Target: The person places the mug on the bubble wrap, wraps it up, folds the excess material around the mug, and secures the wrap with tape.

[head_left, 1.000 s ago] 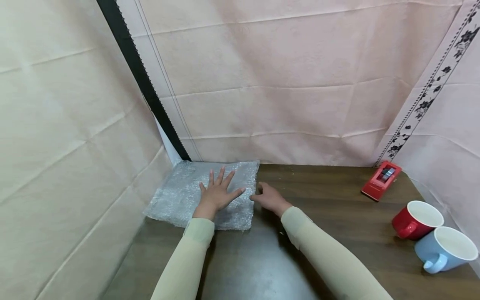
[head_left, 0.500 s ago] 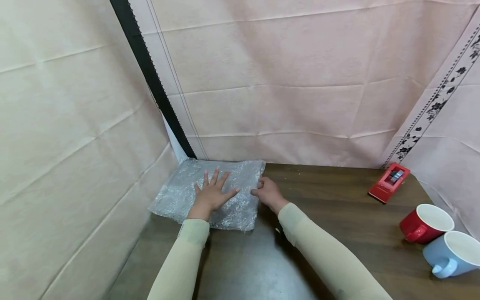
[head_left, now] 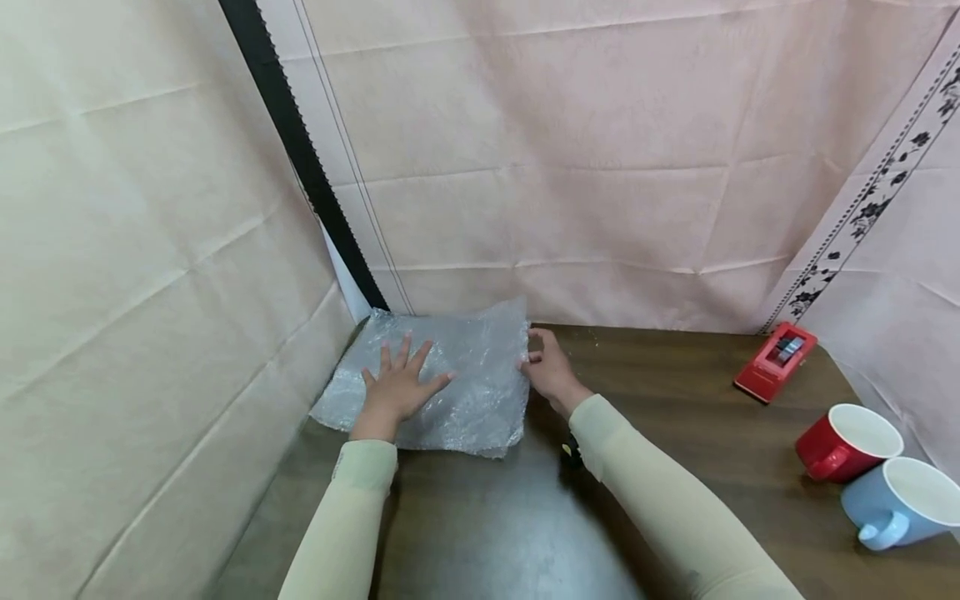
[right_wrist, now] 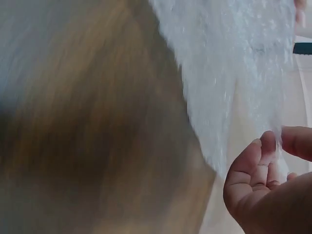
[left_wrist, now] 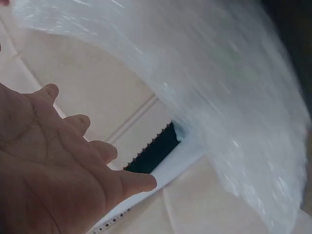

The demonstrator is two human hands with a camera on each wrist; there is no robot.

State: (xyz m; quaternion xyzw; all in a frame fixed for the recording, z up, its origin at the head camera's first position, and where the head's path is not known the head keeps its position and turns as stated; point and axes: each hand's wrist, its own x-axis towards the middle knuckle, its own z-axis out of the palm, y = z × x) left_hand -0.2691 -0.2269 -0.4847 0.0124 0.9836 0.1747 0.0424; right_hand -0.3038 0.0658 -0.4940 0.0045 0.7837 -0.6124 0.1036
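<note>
A sheet of clear bubble wrap [head_left: 472, 375] lies at the back left of the dark wooden table, its right side lifted a little. My left hand [head_left: 393, 387] is over its left half with straight, spread fingers. The left wrist view shows the palm of that left hand [left_wrist: 53, 151], with the bubble wrap [left_wrist: 204, 63] beyond it; whether they touch I cannot tell. At the sheet's right edge my right hand [head_left: 552, 367] pinches the plastic. Close up in the right wrist view, the thumb and fingers of the right hand [right_wrist: 268, 190] meet on the thin edge.
A red tape dispenser [head_left: 776, 362] rests near the back right corner of the table [head_left: 480, 533]. In front of it stand a red mug [head_left: 832, 450] and a light blue mug [head_left: 877, 500]. Pale cloth [head_left: 600, 208] hangs behind and on both sides.
My right hand has come to the wrap's right edge, taken hold of it and raised it slightly. My left hand has slid left across the sheet, fingers still spread.
</note>
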